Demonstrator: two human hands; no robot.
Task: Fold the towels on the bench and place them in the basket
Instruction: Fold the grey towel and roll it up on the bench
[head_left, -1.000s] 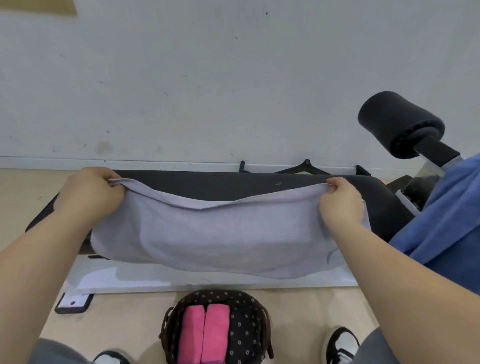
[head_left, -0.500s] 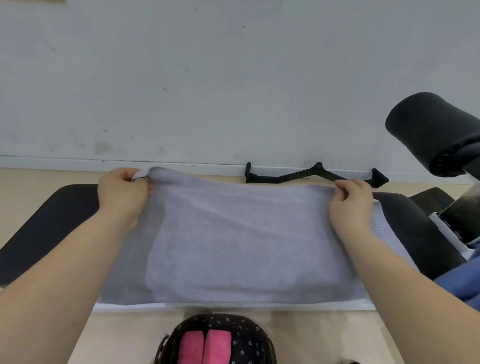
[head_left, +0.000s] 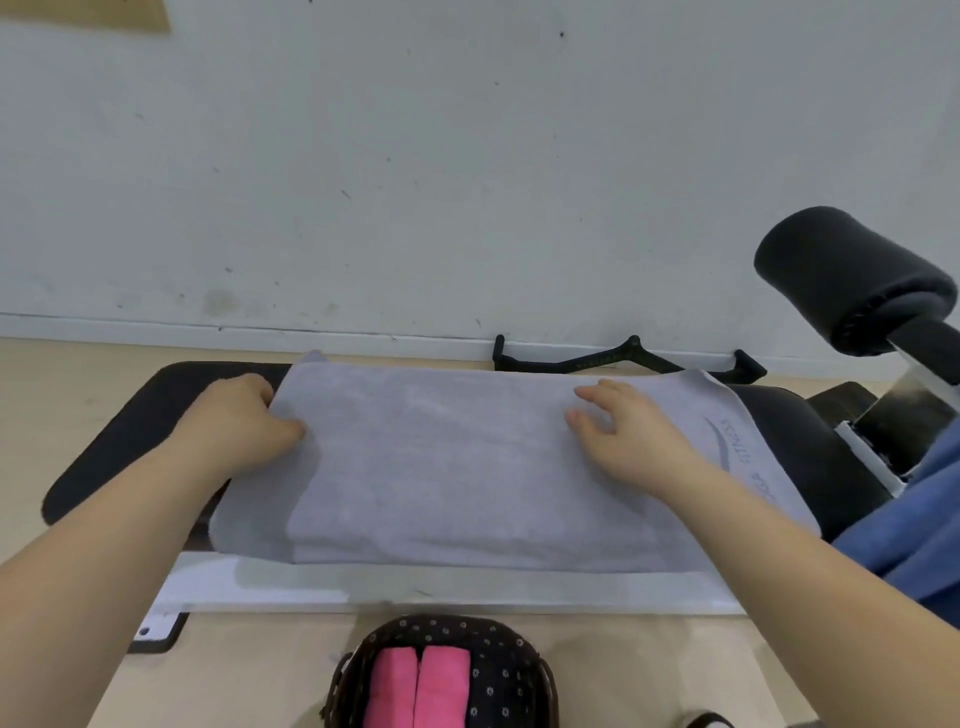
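I see the grey towel (head_left: 467, 467) folded flat on the counter (head_left: 130, 441). My left grip (head_left: 244, 426) pinches the towel's left edge; my right grip (head_left: 623, 436) rests spread on its right half. The basket (head_left: 498, 654) with pink towels (head_left: 415, 691) stands on the floor (head_left: 249, 675), nearside of the towel.

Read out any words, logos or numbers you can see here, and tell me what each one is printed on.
On the grey towel, right end: a curved swoosh logo beside a row of capital letters, too blurred and tilted to read.
On the black handle by the wall: faint lettering, too small to read.
On the basket: only a spotted pattern, no text.
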